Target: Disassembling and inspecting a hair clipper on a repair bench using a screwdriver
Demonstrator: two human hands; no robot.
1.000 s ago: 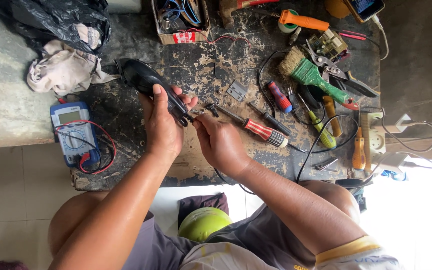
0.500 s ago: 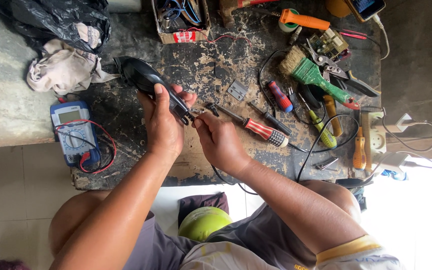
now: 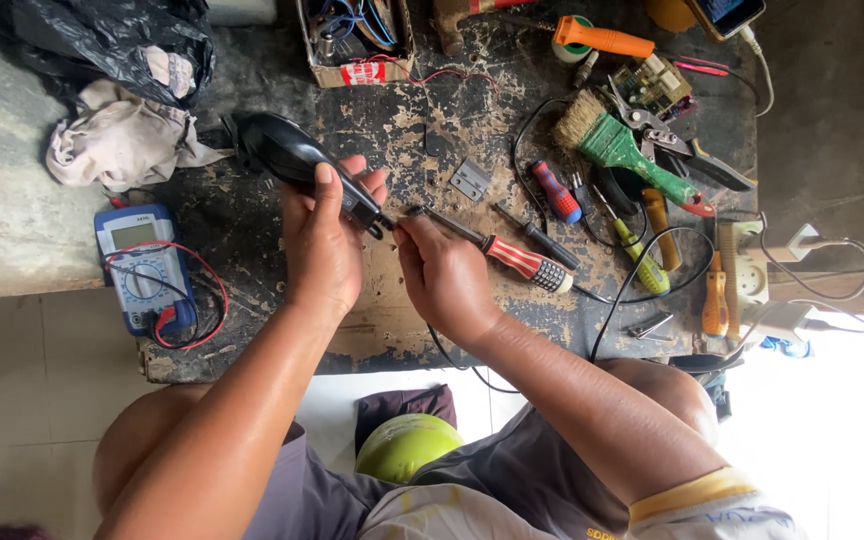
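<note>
My left hand (image 3: 324, 245) grips a black hand-held appliance (image 3: 287, 155), a clipper-like body that points up and left over the worn dark workbench (image 3: 412, 120). My right hand (image 3: 442, 275) pinches something small at the appliance's lower end, where a thin black cord leaves it; what the fingertips hold is hidden. A red-and-black striped screwdriver (image 3: 512, 258) lies on the bench just right of that hand, its tip close to the fingers.
A blue multimeter (image 3: 142, 265) with red leads sits at the left. Rags and a black bag (image 3: 112, 60) lie top left. A green brush (image 3: 617, 150), pliers, several screwdrivers, a small metal hinge (image 3: 470, 180) and a white power strip (image 3: 752, 270) crowd the right side.
Both hands hold nearly the same pose; the appliance has tilted only slightly in my left hand.
</note>
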